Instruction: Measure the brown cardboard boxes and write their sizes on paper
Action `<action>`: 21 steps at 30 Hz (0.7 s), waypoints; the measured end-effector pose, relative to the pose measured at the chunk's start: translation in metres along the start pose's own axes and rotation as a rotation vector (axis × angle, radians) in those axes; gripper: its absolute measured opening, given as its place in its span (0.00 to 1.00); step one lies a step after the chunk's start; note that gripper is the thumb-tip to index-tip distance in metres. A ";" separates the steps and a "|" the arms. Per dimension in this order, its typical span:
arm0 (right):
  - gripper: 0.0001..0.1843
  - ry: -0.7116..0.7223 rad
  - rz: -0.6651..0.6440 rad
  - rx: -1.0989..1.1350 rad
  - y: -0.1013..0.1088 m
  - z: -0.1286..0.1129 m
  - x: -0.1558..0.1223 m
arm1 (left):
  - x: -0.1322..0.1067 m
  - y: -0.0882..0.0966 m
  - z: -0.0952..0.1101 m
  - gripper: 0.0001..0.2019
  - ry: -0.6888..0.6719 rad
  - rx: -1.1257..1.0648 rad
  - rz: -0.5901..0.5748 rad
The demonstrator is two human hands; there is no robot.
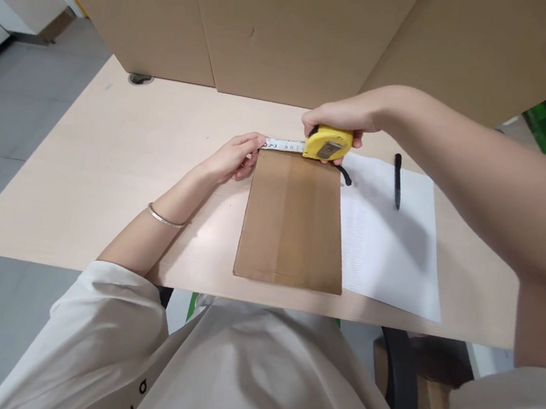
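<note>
A flat brown cardboard box (295,227) lies on the light wooden table. Along its far edge runs the white blade of a tape measure (330,145), pulled a short way out of the yellow case. My right hand (345,117) grips that case from above, near the box's far right corner. At the far left corner, my left hand (236,156) pinches the free end of the blade between thumb and fingers. The case's black wrist strap hangs down over the paper.
Right of the box is a printed white sheet (397,254), partly under my arm's shadow, with a black pen (397,182) on it. Large cardboard boxes (295,33) stand along the table's back. The table's (76,205) front edge is close to my body.
</note>
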State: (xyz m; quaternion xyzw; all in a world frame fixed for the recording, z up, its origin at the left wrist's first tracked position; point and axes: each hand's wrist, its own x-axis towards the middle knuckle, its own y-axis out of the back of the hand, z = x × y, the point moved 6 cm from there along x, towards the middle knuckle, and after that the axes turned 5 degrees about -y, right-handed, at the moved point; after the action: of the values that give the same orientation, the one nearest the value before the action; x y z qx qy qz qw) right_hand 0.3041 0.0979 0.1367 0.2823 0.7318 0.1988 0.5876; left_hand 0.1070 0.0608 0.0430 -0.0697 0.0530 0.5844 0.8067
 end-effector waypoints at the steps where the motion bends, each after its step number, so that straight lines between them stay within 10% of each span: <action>1: 0.23 -0.001 -0.001 0.001 0.002 0.008 -0.001 | 0.000 0.000 0.000 0.09 -0.003 -0.001 -0.004; 9: 0.26 -0.094 0.011 0.082 0.008 0.081 -0.006 | -0.001 -0.003 0.003 0.07 0.009 0.010 0.040; 21: 0.24 -0.112 -0.031 0.062 0.002 0.084 0.005 | -0.002 -0.004 0.002 0.09 -0.001 0.056 0.077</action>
State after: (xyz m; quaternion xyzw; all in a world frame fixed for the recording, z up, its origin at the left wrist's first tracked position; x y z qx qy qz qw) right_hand 0.3849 0.0991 0.1151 0.2996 0.7080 0.1507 0.6215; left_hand 0.1105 0.0579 0.0455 -0.0447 0.0716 0.6135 0.7852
